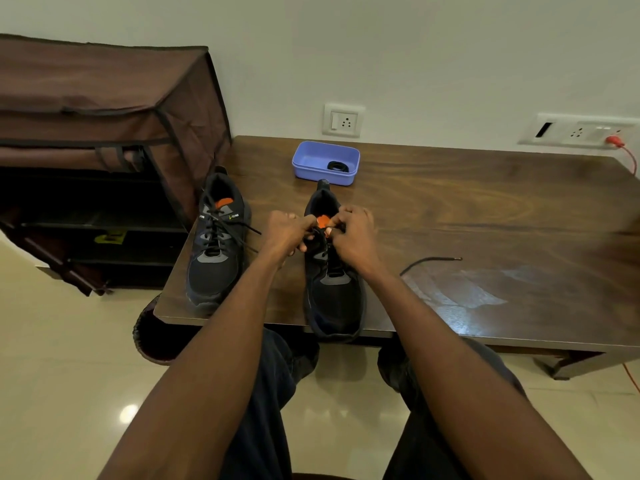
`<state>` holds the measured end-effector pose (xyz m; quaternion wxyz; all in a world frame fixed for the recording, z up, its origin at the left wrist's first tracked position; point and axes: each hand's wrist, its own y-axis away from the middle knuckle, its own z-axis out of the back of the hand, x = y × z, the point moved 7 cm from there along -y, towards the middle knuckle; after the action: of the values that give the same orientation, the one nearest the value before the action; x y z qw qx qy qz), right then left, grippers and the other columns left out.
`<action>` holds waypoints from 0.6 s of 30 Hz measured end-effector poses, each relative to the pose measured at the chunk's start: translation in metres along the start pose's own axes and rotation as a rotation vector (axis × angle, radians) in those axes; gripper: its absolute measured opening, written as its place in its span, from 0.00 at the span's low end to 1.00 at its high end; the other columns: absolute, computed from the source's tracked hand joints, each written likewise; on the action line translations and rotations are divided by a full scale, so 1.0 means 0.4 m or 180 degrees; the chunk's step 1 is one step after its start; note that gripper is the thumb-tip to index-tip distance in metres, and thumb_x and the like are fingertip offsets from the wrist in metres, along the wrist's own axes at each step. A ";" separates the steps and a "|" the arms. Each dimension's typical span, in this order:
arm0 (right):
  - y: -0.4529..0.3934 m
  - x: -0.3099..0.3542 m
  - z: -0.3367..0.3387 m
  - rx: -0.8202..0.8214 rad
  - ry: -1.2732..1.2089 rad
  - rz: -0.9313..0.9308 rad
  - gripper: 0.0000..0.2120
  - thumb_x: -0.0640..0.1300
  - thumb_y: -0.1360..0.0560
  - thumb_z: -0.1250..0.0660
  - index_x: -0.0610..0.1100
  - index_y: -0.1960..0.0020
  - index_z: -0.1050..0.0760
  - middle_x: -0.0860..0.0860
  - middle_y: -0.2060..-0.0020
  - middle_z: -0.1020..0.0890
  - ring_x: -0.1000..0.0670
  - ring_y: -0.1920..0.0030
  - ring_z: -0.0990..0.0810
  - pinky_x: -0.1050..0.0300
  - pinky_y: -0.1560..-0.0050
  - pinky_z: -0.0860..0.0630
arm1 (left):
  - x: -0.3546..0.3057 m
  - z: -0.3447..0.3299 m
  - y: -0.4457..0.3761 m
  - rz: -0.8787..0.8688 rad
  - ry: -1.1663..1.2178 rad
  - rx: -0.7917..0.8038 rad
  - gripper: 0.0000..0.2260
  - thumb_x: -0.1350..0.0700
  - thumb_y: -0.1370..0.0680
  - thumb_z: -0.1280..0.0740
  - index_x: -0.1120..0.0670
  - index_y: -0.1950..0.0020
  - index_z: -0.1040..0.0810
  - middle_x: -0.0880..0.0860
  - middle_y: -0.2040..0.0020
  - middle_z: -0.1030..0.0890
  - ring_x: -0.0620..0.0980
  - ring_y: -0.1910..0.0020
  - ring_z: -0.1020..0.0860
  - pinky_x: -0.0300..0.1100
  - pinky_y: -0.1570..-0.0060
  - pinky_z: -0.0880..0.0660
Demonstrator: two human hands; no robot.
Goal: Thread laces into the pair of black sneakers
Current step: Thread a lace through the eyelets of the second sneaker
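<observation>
Both hands, left hand [285, 233] and right hand [353, 237], pinch the lace [429, 262] at the right sneaker [332, 292]. The laced left sneaker [214, 261] stands beside it on the tabletop [485, 216].

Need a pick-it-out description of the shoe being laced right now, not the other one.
On the dark wooden table, two black sneakers sit side by side near its front edge, toes toward the person. The one meant is the right-hand black sneaker, directly in front of the purple plastic tub. Unlike the left-hand black sneaker, both hands' fingers work at its tongue.
</observation>
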<state>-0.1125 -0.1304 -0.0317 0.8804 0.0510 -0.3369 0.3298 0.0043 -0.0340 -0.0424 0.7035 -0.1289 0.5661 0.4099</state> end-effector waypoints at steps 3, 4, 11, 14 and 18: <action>0.000 -0.015 0.031 -0.0135 -0.0979 -0.0368 0.08 0.38 0.26 0.30 0.47 0.64 0.19 0.51 0.58 0.18 0.51 0.52 0.20 0.45 0.47 0.22 | 0.000 0.003 0.001 0.0013 -0.0017 -0.0020 0.11 0.54 0.27 0.30 0.63 0.55 0.19 0.58 0.62 0.15 0.46 0.77 0.27 0.36 0.81 0.38; 0.006 -0.028 0.045 -0.0157 -0.1310 -0.0611 0.11 0.38 0.25 0.31 0.48 0.65 0.21 0.51 0.62 0.18 0.52 0.58 0.19 0.49 0.53 0.20 | 0.000 0.004 0.002 0.0008 -0.0031 -0.0027 0.12 0.54 0.27 0.30 0.64 0.55 0.19 0.58 0.62 0.15 0.46 0.77 0.27 0.36 0.81 0.38; 0.088 -0.181 0.100 -0.1698 -0.3070 -0.2818 0.08 0.33 0.24 0.42 0.37 0.53 0.24 0.47 0.60 0.24 0.51 0.67 0.28 0.59 0.69 0.31 | -0.008 0.004 0.007 0.0007 -0.0105 -0.0110 0.10 0.56 0.27 0.29 0.63 0.56 0.19 0.57 0.62 0.15 0.43 0.80 0.28 0.33 0.80 0.36; 0.063 -0.149 0.074 -0.0901 -0.1563 -0.2379 0.11 0.38 0.25 0.38 0.44 0.44 0.24 0.44 0.39 0.25 0.43 0.40 0.26 0.49 0.41 0.26 | -0.010 0.005 0.009 -0.0011 -0.0063 -0.0114 0.08 0.57 0.26 0.30 0.63 0.56 0.19 0.58 0.61 0.15 0.39 0.83 0.30 0.31 0.83 0.37; 0.014 -0.016 0.035 -0.0196 -0.0376 -0.0541 0.16 0.42 0.22 0.36 0.50 0.35 0.23 0.50 0.31 0.31 0.46 0.28 0.40 0.46 0.29 0.42 | -0.013 0.003 0.011 -0.0070 -0.0056 -0.0091 0.07 0.57 0.25 0.30 0.61 0.57 0.20 0.58 0.61 0.16 0.39 0.83 0.29 0.31 0.83 0.37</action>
<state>-0.1273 -0.1338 -0.0256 0.8850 0.0716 -0.3926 0.2399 0.0018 -0.0324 -0.0361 0.7109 -0.1415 0.5525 0.4114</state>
